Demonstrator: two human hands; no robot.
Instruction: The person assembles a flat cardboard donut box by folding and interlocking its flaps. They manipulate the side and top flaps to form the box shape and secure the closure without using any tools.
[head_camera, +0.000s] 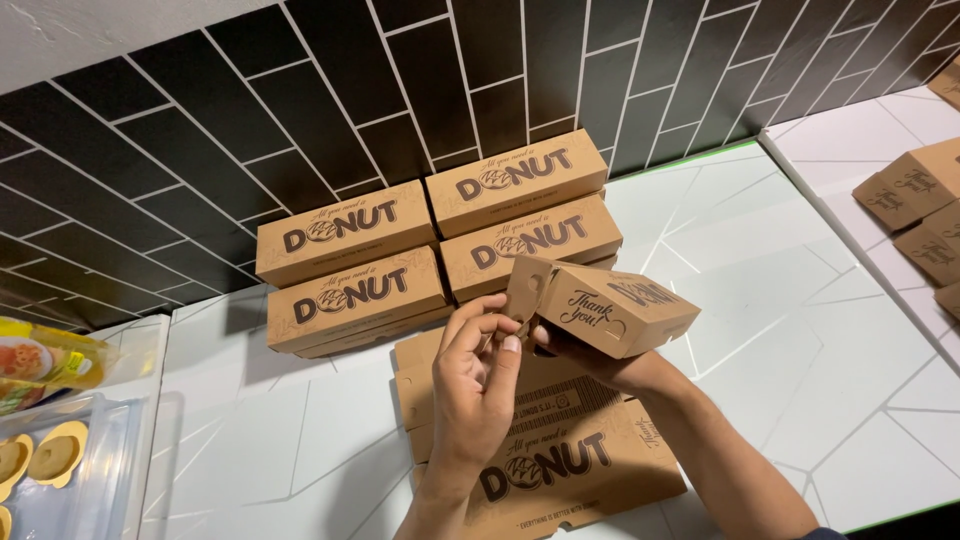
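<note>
At the centre of the frame both hands work on a small brown cardboard box (610, 308) held above the counter (780, 330). The left hand (478, 385) pinches an end flap (527, 285) of that box between thumb and fingertips, its grip closed on the flap. The right hand (600, 365) cradles the box from beneath, its grip wrapped around the underside, though the fingers are mostly hidden behind the cardboard.

The step in hand looks like closing up the box's near end: the flap stands partly open, not yet tucked. Seating it would call for a steady hold underneath while the flap is pressed inward along its crease.

Directly below the hands lies a pile of flat, unfolded boxes (560, 460). Behind it, against the black tiled wall (200, 120), stand two stacks of finished boxes (440, 240). More boxes (920, 215) sit at the right edge. At lower left is a clear plastic container (90, 470) with round pastries.
</note>
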